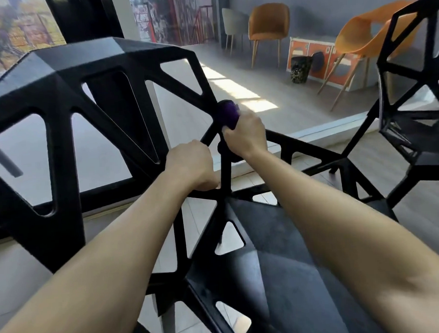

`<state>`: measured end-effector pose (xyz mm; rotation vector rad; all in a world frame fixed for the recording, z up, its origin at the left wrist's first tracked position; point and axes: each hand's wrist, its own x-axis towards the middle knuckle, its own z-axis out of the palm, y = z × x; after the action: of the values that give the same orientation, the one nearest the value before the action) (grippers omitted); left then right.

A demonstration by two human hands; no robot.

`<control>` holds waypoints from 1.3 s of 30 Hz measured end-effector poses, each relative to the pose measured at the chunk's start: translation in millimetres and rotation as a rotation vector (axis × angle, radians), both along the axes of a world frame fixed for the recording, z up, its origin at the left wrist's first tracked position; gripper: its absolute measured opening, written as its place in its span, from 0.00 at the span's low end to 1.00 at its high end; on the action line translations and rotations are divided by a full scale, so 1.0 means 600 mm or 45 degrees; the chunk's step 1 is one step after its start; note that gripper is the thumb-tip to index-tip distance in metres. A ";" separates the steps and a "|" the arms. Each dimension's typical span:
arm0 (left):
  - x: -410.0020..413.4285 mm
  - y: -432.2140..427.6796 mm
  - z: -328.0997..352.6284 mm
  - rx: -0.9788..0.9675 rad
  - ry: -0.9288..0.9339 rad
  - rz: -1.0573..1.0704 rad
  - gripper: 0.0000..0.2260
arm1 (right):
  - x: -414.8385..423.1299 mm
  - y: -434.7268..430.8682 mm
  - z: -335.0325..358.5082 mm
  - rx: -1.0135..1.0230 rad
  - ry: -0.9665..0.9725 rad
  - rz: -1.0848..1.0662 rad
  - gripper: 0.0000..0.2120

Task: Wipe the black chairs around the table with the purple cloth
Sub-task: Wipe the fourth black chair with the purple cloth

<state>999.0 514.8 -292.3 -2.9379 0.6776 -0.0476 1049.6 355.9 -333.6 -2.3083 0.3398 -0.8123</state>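
The purple cloth [227, 113] sat bunched at the centre of the frame, gripped by the right hand [246, 135] against a strut of the black chair [282, 277]. The left hand [190, 165] clasped a neighbouring strut. A second black chair [415, 135] stood at the right edge, and an orange chair [268, 23] in the upper right.

Bright daylight, motion blur, fisheye edges
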 end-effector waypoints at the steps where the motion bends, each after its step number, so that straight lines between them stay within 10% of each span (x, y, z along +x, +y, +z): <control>1: 0.001 0.001 0.000 0.001 -0.001 0.003 0.14 | 0.003 0.009 -0.008 -0.035 0.046 0.015 0.09; 8: 0.005 -0.001 -0.004 -0.004 -0.028 0.021 0.17 | -0.132 0.030 -0.190 -0.231 0.460 0.309 0.21; 18: 0.009 -0.019 -0.064 0.016 -0.084 0.163 0.53 | -0.210 -0.029 -0.202 -0.602 0.511 0.261 0.31; 22: 0.006 -0.039 -0.067 0.012 -0.156 0.024 0.46 | -0.259 -0.117 -0.124 0.162 0.423 -0.148 0.06; 25: -0.002 -0.062 -0.061 -0.019 -0.156 -0.076 0.42 | -0.267 -0.159 -0.058 0.379 0.014 -0.311 0.06; 30: -0.005 -0.074 -0.079 0.123 -0.201 -0.222 0.36 | -0.163 -0.156 -0.017 -0.126 -0.212 -0.051 0.36; 34: -0.012 -0.073 -0.088 0.192 -0.112 -0.283 0.26 | -0.092 -0.135 -0.106 -0.809 0.204 0.244 0.44; 39: -0.004 -0.069 -0.085 0.209 -0.086 -0.301 0.19 | -0.124 -0.205 -0.138 -0.875 0.221 0.226 0.42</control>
<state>996.5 473.5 -343.5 -2.6749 0.9648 -0.1071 975.2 232.8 -416.2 -3.0031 -0.0975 -0.7105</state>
